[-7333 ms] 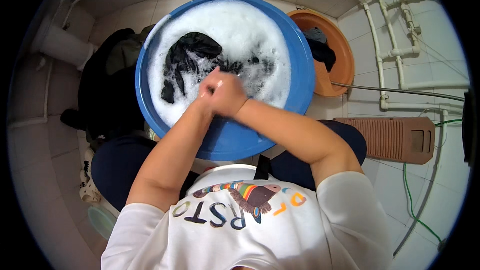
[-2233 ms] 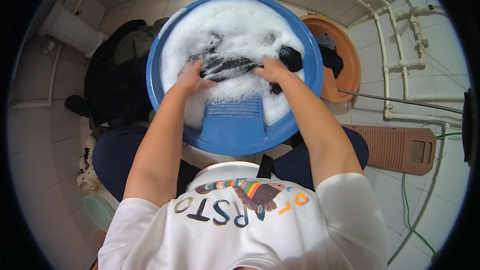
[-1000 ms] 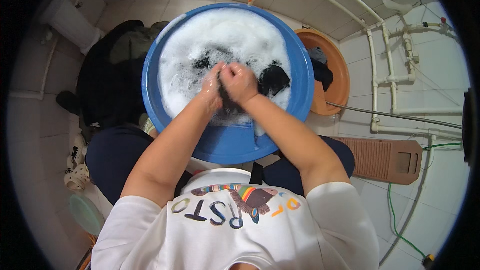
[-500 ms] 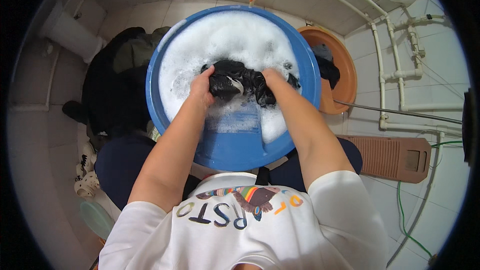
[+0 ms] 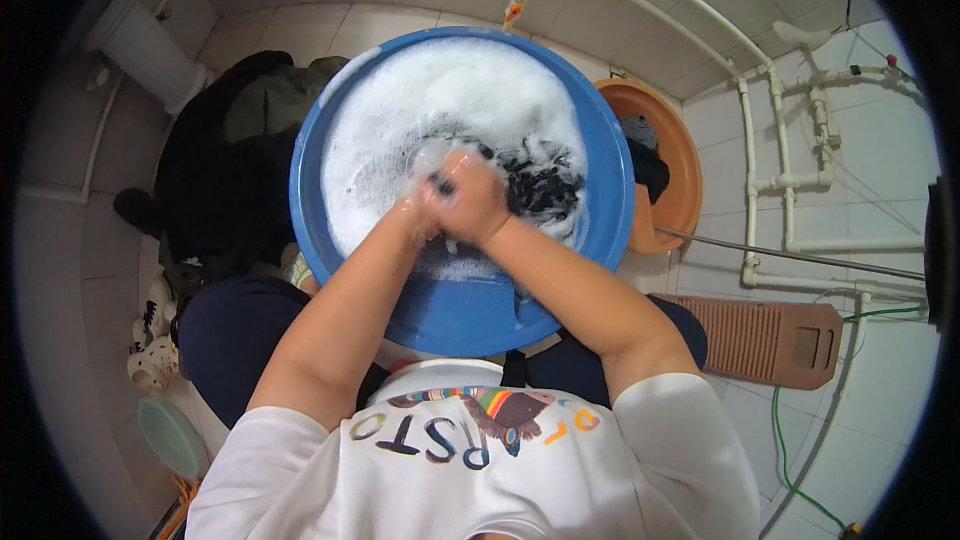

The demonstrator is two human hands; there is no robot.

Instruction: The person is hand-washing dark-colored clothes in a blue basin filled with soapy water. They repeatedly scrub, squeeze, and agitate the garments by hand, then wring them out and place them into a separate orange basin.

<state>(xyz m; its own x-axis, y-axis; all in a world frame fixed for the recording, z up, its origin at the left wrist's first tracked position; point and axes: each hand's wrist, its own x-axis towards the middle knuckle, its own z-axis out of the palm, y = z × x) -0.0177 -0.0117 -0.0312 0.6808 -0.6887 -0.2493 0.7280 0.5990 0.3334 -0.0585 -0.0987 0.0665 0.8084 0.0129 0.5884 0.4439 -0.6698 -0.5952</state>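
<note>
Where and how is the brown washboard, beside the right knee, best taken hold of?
The brown washboard is probably best gripped at its smooth end, coming from the picture's right: what looks like a slot there gives an edge to grasp, while the ribbed end lies close to the person's right knee.

Hands (image 5: 472,202) clutch black cloth (image 5: 543,187) in a blue basin (image 5: 455,315).

white short-sleeved shirt (image 5: 470,490) | rainbow-striped animal print (image 5: 508,406) | multicoloured lettering (image 5: 440,437) | dark navy trousers (image 5: 235,340) | forearms (image 5: 345,305) bare
</note>
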